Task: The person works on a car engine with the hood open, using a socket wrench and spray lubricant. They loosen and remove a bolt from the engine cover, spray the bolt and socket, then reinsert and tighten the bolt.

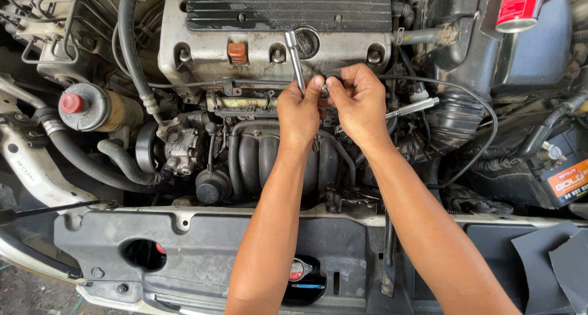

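Slim, bright chrome steel T-handle wrench (296,60): held upright over the dull cast-aluminium valve cover (202,45), pinched in the closed left hand (300,110). Right hand (360,100): fingers curled shut on a small dark part beside it, unidentifiable. Ribbed black plastic intake manifold (257,162) is seen below.

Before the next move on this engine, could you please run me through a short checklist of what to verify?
1. Left hand gripping the metal wrench bar: ok.
2. Right hand closed on the small part beside the bar: ok, though what the part is: cannot tell.
3. Tool seated on a fastener: cannot tell, fingers hide it.
4. Second metal extension resting loose by the intake hose: not ok.
5. Red spray can standing clear of both hands: ok.
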